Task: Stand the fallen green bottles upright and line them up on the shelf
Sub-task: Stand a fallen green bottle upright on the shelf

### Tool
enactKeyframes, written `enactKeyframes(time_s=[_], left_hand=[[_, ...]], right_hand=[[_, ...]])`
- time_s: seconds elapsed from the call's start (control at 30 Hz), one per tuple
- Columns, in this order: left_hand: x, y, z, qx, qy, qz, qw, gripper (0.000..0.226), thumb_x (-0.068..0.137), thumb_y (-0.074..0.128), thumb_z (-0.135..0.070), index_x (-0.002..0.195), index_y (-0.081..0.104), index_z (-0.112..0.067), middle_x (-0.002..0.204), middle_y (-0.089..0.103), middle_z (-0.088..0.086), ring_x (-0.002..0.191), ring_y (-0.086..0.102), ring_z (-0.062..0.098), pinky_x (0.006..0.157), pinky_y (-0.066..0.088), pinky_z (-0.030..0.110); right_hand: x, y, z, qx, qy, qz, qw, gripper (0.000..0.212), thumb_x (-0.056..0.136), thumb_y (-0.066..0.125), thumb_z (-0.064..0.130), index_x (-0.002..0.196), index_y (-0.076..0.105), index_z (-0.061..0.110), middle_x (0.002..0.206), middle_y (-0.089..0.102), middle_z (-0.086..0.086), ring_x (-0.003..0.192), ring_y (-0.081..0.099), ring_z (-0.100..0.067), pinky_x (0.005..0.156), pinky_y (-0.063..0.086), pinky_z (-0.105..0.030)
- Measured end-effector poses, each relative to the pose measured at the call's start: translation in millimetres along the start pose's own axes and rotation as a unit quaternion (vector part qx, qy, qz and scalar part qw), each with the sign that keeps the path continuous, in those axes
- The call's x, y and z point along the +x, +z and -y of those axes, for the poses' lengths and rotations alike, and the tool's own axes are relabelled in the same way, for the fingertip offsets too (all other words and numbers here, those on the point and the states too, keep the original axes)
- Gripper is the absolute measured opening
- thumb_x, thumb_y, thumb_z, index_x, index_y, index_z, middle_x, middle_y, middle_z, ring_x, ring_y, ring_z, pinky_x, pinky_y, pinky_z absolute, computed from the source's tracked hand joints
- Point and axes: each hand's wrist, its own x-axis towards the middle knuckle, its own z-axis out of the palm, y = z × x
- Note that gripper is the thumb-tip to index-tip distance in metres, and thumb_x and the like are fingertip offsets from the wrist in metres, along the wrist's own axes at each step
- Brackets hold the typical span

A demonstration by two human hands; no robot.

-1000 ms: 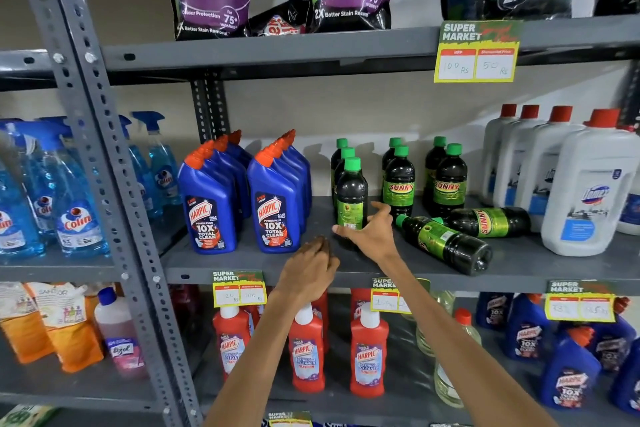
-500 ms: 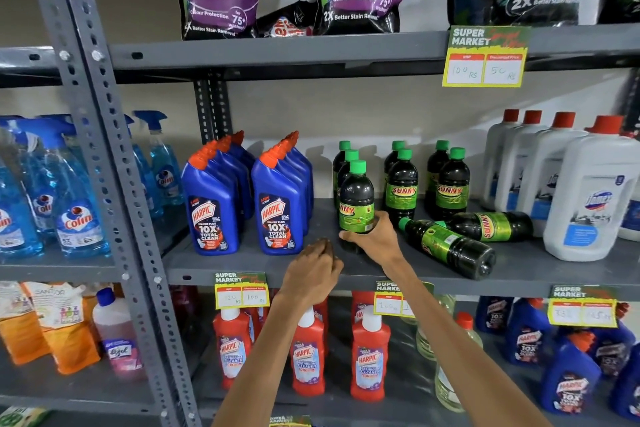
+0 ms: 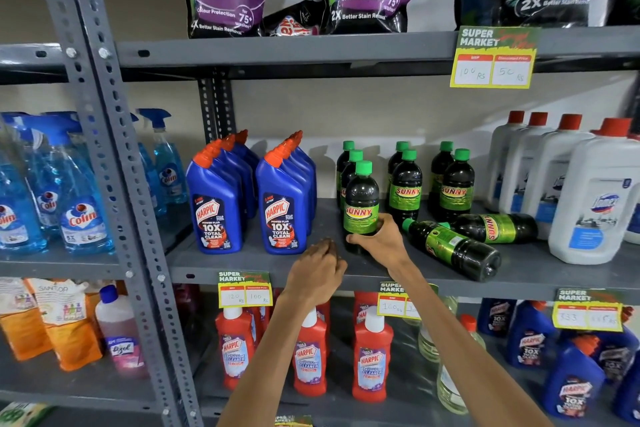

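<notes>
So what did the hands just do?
The right hand took hold of the front dark plastic bottle with a green cap and turned it, so its SUNNY label faces forward. The left hand stayed curled on the grey metal shelf; two fallen bottles still lie there.

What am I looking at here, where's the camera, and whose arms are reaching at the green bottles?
There is no machine here: those are a person's two bare arms. The one picture comes from a wide-angle camera worn on the person's head, looking forward and down at a grey shelf. The right hand grips the front upright green bottle near its base. The left hand rests at the shelf's front edge, fingers curled, holding nothing. Two fallen bottles lie on their sides to the right: the nearer fallen bottle and the farther fallen bottle. Blue Harpic bottles stand to the left, white jugs to the right.
</notes>
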Motion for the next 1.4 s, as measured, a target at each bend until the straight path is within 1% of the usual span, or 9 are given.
enactKeyframes(time_s=[0.1,0.2,0.33,0.47,0.7,1.1,1.17,1.3,1.4], left_hand=[[1,1,0,-0.001,-0.012,0.008,1.0,0.048,0.1,0.032,-0.03,0.135,0.044,0.0,0.149,0.038,0.021,0.135,0.041,0.031,0.113,0.034,0.04],[1,2,1,-0.004,-0.018,0.013,1.0,0.048,0.1,0.031,-0.033,0.134,0.045,-0.001,0.15,0.038,0.019,0.135,0.041,0.03,0.112,0.036,0.041],[1,1,2,0.008,0.003,0.02,1.0,0.036,0.101,0.033,-0.027,0.119,0.055,-0.005,0.149,0.038,0.022,0.137,0.038,0.033,0.114,0.033,0.043],[0,2,2,0.011,0.012,0.008,1.0,0.034,0.102,0.034,-0.025,0.116,0.057,-0.005,0.148,0.04,0.022,0.138,0.037,0.033,0.114,0.032,0.043],[-2,-5,-4,0.006,-0.002,0.017,1.0,0.042,0.101,0.033,-0.027,0.131,0.049,-0.002,0.15,0.038,0.02,0.139,0.037,0.031,0.115,0.032,0.041],[-5,-13,-12,-0.021,-0.04,0.027,0.999,0.046,0.101,0.034,-0.028,0.136,0.043,0.0,0.149,0.04,0.018,0.134,0.042,0.031,0.11,0.035,0.039],[-5,-14,-13,-0.02,-0.038,0.033,0.999,0.044,0.101,0.034,-0.027,0.134,0.045,0.0,0.149,0.039,0.019,0.135,0.041,0.031,0.11,0.035,0.04],[-5,-13,-12,-0.03,-0.052,0.026,0.998,0.051,0.1,0.032,-0.031,0.141,0.037,-0.001,0.151,0.039,0.016,0.136,0.041,0.03,0.112,0.035,0.039],[-3,-10,-9,-0.023,-0.046,0.024,0.998,0.051,0.1,0.032,-0.032,0.142,0.036,-0.002,0.15,0.041,0.016,0.134,0.043,0.029,0.111,0.037,0.039]], right_hand=[[-2,-1,2,0.001,-0.008,0.016,1.0,0.059,0.063,0.083,0.019,0.112,0.052,0.016,0.096,0.066,0.005,0.096,0.065,-0.016,0.082,0.05,-0.028],[-5,0,6,0.004,-0.021,0.017,1.0,0.066,0.064,0.087,0.018,0.111,0.042,0.018,0.092,0.059,0.012,0.087,0.059,-0.007,0.081,0.045,-0.024],[-5,-3,5,-0.006,-0.021,0.013,1.0,0.067,0.063,0.088,0.019,0.118,0.052,0.01,0.101,0.064,0.004,0.093,0.062,-0.013,0.086,0.05,-0.028],[-3,-4,1,-0.017,-0.037,0.029,0.999,0.065,0.06,0.088,0.025,0.118,0.061,0.012,0.106,0.071,0.001,0.096,0.067,-0.013,0.089,0.054,-0.031],[-2,-4,0,-0.015,-0.031,0.041,0.999,0.049,0.062,0.084,0.02,0.108,0.066,0.017,0.098,0.073,0.001,0.091,0.068,-0.013,0.088,0.056,-0.036],[-4,-4,1,-0.03,-0.036,0.045,0.998,0.052,0.064,0.084,0.021,0.112,0.063,0.016,0.102,0.072,-0.001,0.095,0.067,-0.016,0.085,0.053,-0.029],[-4,-5,3,-0.034,-0.033,0.046,0.998,0.056,0.065,0.085,0.021,0.115,0.061,0.015,0.105,0.071,-0.001,0.097,0.066,-0.017,0.089,0.054,-0.033],[-14,-10,9,-0.032,-0.026,0.056,0.998,0.083,0.065,0.086,0.022,0.135,0.044,0.009,0.119,0.063,-0.001,0.112,0.06,-0.016,0.09,0.045,-0.025],[-35,-17,5,-0.078,-0.053,0.039,0.995,0.095,0.071,0.082,0.025,0.147,0.027,0.008,0.137,0.052,-0.008,0.129,0.049,-0.021,0.104,0.041,-0.031]])
